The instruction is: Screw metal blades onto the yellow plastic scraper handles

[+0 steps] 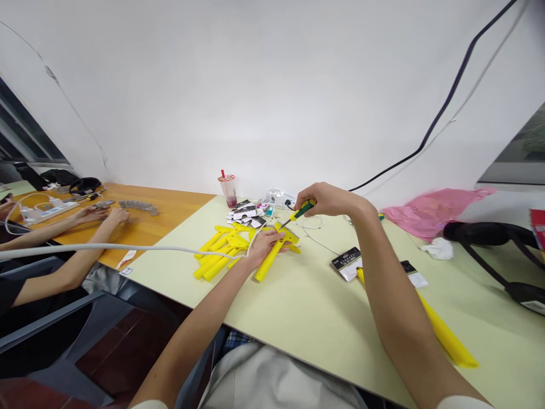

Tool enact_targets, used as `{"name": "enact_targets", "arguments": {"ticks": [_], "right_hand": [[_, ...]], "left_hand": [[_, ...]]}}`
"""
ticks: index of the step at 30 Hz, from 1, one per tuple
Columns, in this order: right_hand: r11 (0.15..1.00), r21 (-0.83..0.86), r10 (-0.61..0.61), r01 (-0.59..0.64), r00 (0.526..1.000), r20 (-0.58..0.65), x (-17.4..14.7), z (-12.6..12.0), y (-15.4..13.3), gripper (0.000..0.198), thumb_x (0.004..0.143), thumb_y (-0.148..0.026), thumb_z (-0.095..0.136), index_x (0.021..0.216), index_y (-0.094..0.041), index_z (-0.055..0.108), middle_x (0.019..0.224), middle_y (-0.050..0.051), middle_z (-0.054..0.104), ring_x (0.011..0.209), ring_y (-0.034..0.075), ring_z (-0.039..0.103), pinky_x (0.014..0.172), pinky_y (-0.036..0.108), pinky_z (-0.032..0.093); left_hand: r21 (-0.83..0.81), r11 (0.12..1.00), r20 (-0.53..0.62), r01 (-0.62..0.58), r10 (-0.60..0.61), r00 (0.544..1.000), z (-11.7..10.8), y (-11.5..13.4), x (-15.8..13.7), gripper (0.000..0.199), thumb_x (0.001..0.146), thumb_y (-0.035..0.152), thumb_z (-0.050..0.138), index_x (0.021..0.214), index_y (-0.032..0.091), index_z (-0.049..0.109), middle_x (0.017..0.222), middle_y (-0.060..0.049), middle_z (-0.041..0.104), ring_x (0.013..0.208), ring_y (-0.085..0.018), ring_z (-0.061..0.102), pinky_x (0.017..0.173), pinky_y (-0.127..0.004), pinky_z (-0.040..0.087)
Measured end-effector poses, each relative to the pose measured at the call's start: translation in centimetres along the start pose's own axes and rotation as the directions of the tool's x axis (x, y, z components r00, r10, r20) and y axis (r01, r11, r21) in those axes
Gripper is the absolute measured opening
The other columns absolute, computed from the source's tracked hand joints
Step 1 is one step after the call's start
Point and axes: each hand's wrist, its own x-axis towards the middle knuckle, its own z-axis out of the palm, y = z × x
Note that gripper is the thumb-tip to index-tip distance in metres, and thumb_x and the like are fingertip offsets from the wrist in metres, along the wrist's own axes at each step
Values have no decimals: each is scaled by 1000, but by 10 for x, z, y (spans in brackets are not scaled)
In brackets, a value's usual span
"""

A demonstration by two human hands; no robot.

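Observation:
My right hand (326, 199) grips a screwdriver (304, 209) by its green and yellow handle, wrist bent above the table. The shaft slants down to the head of a yellow plastic scraper-like tool (268, 264). My left hand (261, 247) is closed around that tool near its head and steadies it over the table. Left of this hand lies a pile of several similar yellow tools (217, 255), handles toward me. Whether the screwdriver tip sits in a screw is too small to see.
Black-and-white packets (247, 213) lie behind the pile, near a drink cup (229, 190). A white cable (128, 246) crosses in front at left. To the right are another packet (347, 263), a long yellow piece (447, 332), and a pink bag (430, 213). A co-worker's hands (102, 216) are at left.

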Motion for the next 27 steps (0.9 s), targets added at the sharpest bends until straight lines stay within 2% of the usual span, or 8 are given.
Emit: {"name": "enact_targets", "arguments": {"ticks": [5, 13, 18, 27], "right_hand": [[1000, -5, 9, -9, 1000, 1, -1, -1, -2, 23, 80, -31, 82, 102, -24, 82, 98, 4, 79, 81, 20, 66, 68, 31, 43], [1000, -15, 1, -1, 1000, 14, 1, 3, -5, 24, 81, -27, 78, 104, -22, 81, 96, 4, 77, 79, 18, 63, 66, 30, 40], [1000, -2, -9, 9, 1000, 14, 2, 4, -6, 25, 80, -23, 77, 104, -21, 82, 97, 4, 77, 78, 17, 62, 65, 30, 39], [999, -5, -36, 36, 999, -7, 4, 6, -2, 28, 78, -13, 71, 103, -22, 80, 104, 4, 80, 83, 19, 65, 68, 30, 42]], "left_hand": [[0, 1000, -15, -15, 15, 1000, 1, 1, -1, 9, 91, 12, 80, 95, 8, 73, 117, -21, 80, 93, -26, 82, 68, -29, 70], [18, 1000, -18, -21, 21, 1000, 1, -1, 0, 16, 88, 14, 85, 87, 9, 70, 115, -21, 79, 90, -27, 82, 67, -31, 70], [13, 1000, 4, -6, 6, 1000, -1, -2, 2, 17, 87, 14, 87, 94, 8, 72, 117, -22, 79, 91, -28, 82, 66, -31, 70], [-41, 998, 69, 48, -45, 997, -4, -1, 5, 27, 84, 16, 89, 98, 11, 67, 118, -21, 79, 92, -28, 83, 65, -29, 69]]}}
